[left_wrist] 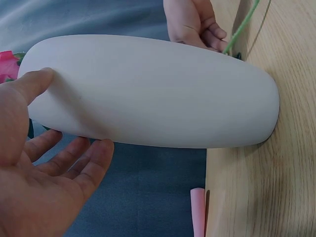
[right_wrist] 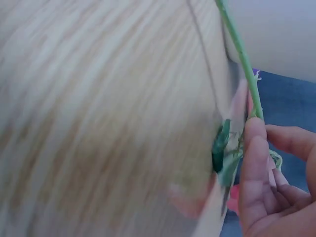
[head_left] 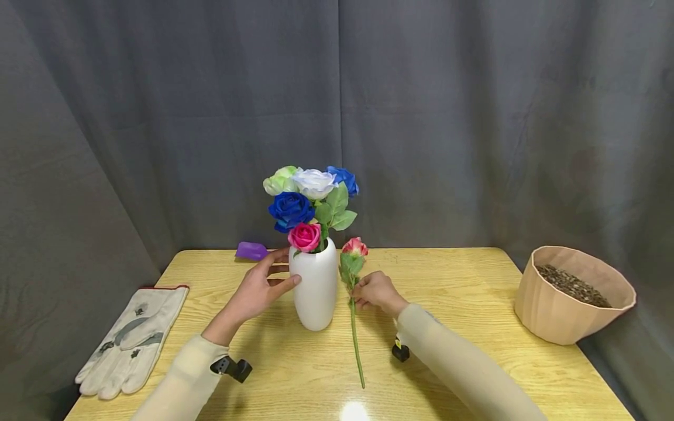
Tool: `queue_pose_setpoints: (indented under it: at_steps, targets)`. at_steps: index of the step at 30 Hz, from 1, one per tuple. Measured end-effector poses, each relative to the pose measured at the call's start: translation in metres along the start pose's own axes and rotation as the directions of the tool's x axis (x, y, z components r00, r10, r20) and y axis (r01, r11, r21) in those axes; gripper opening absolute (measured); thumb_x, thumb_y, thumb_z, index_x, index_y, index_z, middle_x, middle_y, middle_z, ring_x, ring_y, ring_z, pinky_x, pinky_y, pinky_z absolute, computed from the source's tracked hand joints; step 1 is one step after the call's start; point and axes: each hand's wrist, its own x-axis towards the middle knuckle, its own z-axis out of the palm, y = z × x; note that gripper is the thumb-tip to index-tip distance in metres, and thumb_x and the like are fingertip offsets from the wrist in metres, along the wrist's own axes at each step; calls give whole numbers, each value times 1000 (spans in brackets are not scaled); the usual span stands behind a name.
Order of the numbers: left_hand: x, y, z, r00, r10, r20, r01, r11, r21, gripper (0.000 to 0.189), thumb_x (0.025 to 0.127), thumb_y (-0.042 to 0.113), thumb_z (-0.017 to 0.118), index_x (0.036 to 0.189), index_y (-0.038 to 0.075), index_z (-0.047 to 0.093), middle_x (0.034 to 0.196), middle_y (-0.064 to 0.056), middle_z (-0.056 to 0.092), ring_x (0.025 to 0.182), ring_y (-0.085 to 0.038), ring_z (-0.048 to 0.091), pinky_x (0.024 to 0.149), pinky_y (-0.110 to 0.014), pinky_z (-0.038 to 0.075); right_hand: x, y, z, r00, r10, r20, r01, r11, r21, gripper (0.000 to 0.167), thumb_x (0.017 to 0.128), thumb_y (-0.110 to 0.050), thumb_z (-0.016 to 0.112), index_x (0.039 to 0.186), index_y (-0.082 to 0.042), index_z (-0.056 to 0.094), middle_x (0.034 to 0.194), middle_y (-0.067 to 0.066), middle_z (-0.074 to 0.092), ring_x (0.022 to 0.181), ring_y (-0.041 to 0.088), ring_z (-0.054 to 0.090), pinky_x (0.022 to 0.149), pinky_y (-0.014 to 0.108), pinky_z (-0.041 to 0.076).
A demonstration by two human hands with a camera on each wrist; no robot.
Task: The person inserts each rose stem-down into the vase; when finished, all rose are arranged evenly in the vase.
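Note:
A tall white vase (head_left: pixel 315 292) stands upright on the table, holding several artificial roses: blue, white, pale green and a bright pink one (head_left: pixel 305 237). My left hand (head_left: pixel 261 286) holds the vase near its top; in the left wrist view the thumb (left_wrist: pixel 37 81) lies on its wall and the fingers (left_wrist: pixel 94 165) curve along its side. Just right of the vase, my right hand (head_left: pixel 377 291) pinches the leafy stem of a coral-pink rose (head_left: pixel 355 246). The bloom points away from me. Its bare green stem (right_wrist: pixel 242 54) runs toward me, with a separate shadow on the table.
A purple scoop (head_left: pixel 251 251) lies behind the left hand, its pink handle (left_wrist: pixel 198 212) showing in the left wrist view. Grey-white work gloves (head_left: pixel 134 342) rest at the table's left edge. A beige pot (head_left: pixel 553 310) of dark soil stands at the right edge. Dark curtains hang behind.

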Motion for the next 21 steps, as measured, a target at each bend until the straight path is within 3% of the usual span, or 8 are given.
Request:
queue_pose_setpoints:
  at_steps: [7, 12, 15, 21]
  targets:
    - [0, 0, 0, 1000, -1, 0, 1, 1000, 4, 69, 93, 35, 72, 150, 15, 39, 142, -14, 53, 127, -37, 59, 102, -52, 52, -7, -11, -15, 999, -22, -23, 25, 995, 97, 15, 91, -4, 64, 95, 5, 74, 82, 14, 74, 65, 15, 71, 74, 41, 63]
    - [0, 0, 0, 1000, 3, 3, -3, 1000, 5, 69, 93, 35, 71, 150, 15, 39, 143, -14, 52, 127, -36, 59, 102, -51, 53, -11, -21, -29, 999, -34, -34, 38, 990, 137, 18, 95, -8, 62, 104, 5, 71, 88, 15, 74, 67, 14, 71, 75, 39, 63]
    - [0, 0, 0, 1000, 4, 3, -4, 1000, 7, 69, 93, 36, 71, 150, 14, 39, 142, -14, 53, 127, -36, 59, 101, -51, 53, -13, -27, -39, 998, -53, -38, 59, 985, 161, 22, 96, -10, 62, 110, 6, 69, 97, 18, 75, 70, 13, 71, 75, 36, 63]
    - [0, 0, 0, 1000, 3, 3, -3, 1000, -3, 69, 93, 35, 71, 150, 14, 39, 142, -14, 53, 127, -36, 59, 102, -52, 52, -19, -39, -54, 995, -88, -48, 97, 969, 228, 27, 97, -11, 61, 117, 8, 64, 116, 27, 69, 76, 16, 73, 87, 45, 61]
